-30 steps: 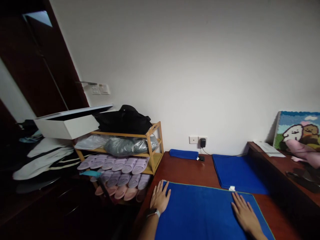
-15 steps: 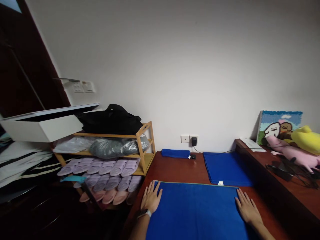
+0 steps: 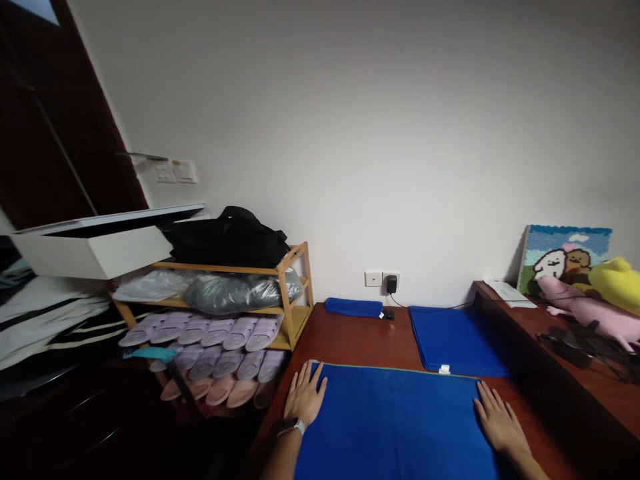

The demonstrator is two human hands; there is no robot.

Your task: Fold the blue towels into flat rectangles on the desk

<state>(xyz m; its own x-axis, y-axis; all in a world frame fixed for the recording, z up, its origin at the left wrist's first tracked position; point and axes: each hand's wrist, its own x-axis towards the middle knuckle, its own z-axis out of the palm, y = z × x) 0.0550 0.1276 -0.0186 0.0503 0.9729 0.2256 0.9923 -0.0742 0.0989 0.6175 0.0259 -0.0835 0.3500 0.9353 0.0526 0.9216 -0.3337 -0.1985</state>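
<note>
A blue cloth (image 3: 395, 420) lies spread flat on the reddish-brown table (image 3: 365, 337), its near end cut off by the bottom of the view. My left hand (image 3: 306, 393) rests flat with fingers apart on the cloth's far left corner; a watch is on that wrist. At the far right corner, my right hand (image 3: 503, 417) also lies flat, fingers stretched out along the edge. Behind the spread cloth sits a stack of folded blue cloths (image 3: 457, 340) with a white tag. A rolled or narrowly folded blue cloth (image 3: 354, 307) lies against the wall.
A wooden rack (image 3: 295, 300) at left holds several slippers (image 3: 240, 331), plastic-wrapped items and a black bag (image 3: 230, 240). A black charger (image 3: 392, 284) is plugged into the wall. On the raised ledge at right are a pink plush toy (image 3: 590, 310), cables and a tufted picture (image 3: 565, 257).
The view has shifted slightly, so everything appears a little further right. Both hands stay flat on the cloth's far corners.
</note>
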